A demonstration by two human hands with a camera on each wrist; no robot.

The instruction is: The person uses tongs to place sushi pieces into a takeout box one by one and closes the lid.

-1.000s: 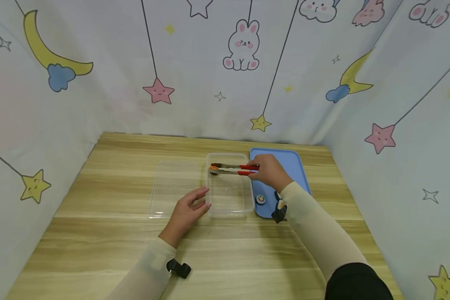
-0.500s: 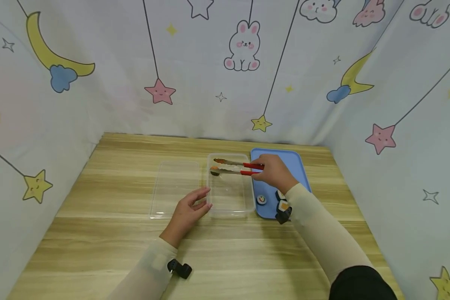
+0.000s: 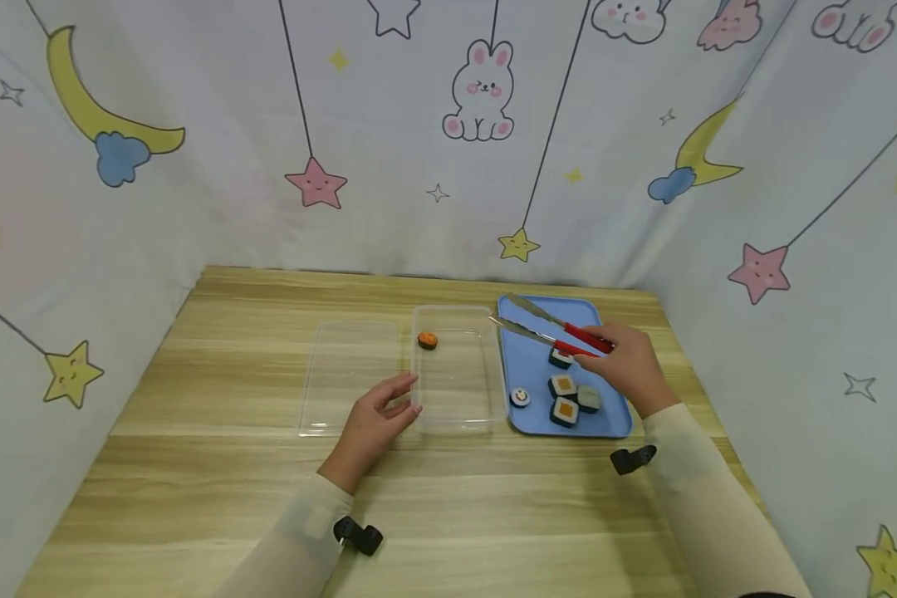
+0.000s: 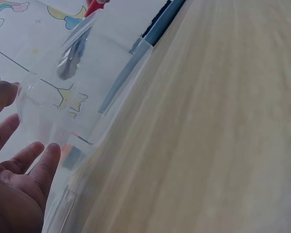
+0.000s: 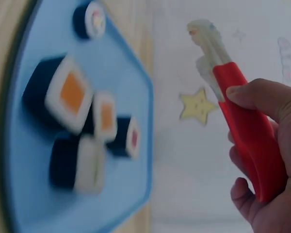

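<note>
My right hand (image 3: pixel 628 365) holds red-handled metal tongs (image 3: pixel 571 349) over the blue tray (image 3: pixel 529 370); the tongs' arms are spread with nothing between them. Several sushi rolls lie on the tray, among them two with an orange square centre, one of them a square roll (image 3: pixel 564 412), and a small round roll (image 3: pixel 519 398) at the left edge. An orange-topped sushi piece (image 3: pixel 428 340) sits in the clear plastic container (image 3: pixel 456 378), near its back left. My left hand (image 3: pixel 374 419) rests its loosely bent fingertips against the container's left wall.
A flat clear lid (image 3: pixel 350 374) lies on the wooden table (image 3: pixel 232 465), left of the container. The tray stands directly right of the container. A printed white curtain (image 3: pixel 389 232) closes off the back and both sides.
The tongs have spread and let go of the orange-topped sushi piece in the container. My right hand has moved right with them, over the tray. The left hand stays in place.
</note>
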